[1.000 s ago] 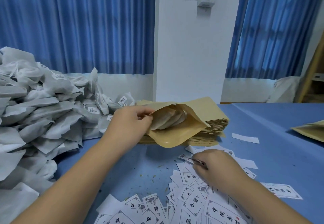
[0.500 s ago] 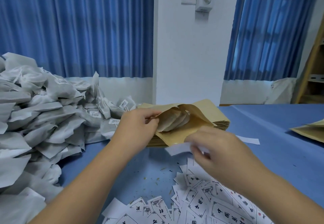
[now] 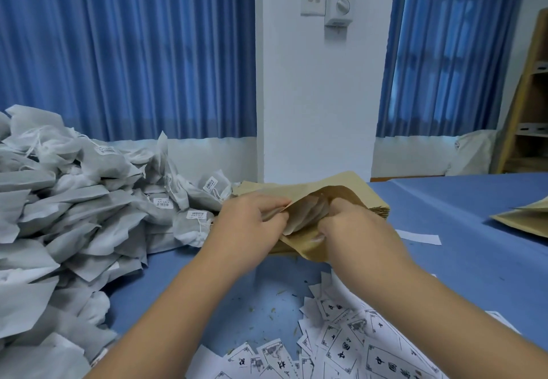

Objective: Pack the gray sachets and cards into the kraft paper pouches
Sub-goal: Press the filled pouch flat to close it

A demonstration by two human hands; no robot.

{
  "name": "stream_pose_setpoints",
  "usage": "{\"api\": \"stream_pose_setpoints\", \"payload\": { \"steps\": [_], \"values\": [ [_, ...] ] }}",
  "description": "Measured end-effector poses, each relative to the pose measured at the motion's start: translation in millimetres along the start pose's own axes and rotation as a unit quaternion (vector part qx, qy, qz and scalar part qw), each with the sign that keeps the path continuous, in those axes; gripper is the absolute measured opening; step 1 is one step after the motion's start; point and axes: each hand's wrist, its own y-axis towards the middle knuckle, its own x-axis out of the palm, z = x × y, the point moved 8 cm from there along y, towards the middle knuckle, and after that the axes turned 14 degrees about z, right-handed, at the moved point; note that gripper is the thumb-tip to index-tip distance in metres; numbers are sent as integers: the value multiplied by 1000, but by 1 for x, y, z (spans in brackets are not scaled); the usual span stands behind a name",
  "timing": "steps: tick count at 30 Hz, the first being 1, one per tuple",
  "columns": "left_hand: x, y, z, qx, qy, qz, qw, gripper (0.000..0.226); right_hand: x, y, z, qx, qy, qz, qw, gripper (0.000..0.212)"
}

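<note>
Above the blue tabletop [image 3: 462, 218], the left hand [image 3: 252, 223] pinched the open kraft pouch [image 3: 307, 248] by its rim while the right hand [image 3: 355, 230], curled, reached into its mouth, its hold hidden.

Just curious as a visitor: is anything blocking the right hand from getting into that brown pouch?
Nothing visible does. The left hand pinches the kraft pouch mouth open, and the right hand is at the opening, fingertips hidden inside. Gray sachets lie in the pouch beside them.
</note>
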Motion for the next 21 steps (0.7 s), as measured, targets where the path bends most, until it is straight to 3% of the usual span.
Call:
{"api": "stream_pose_setpoints", "payload": {
  "steps": [8,11,14,21],
  "values": [
    [1,-1,9,15,1,-11,1000,24,27,16,-9,-50,13,-106,993,14],
    [1,-2,11,11,2,-16,1000,25,30,15,-10,-91,11,-92,991,29],
    [-1,-1,8,-17,2,-13,1000,25,21,2,-10,-131,41,-14,990,48],
    [-3,-2,10,-29,25,-20,999,30,-13,-51,18,-115,120,215,962,22]
  ]
}}
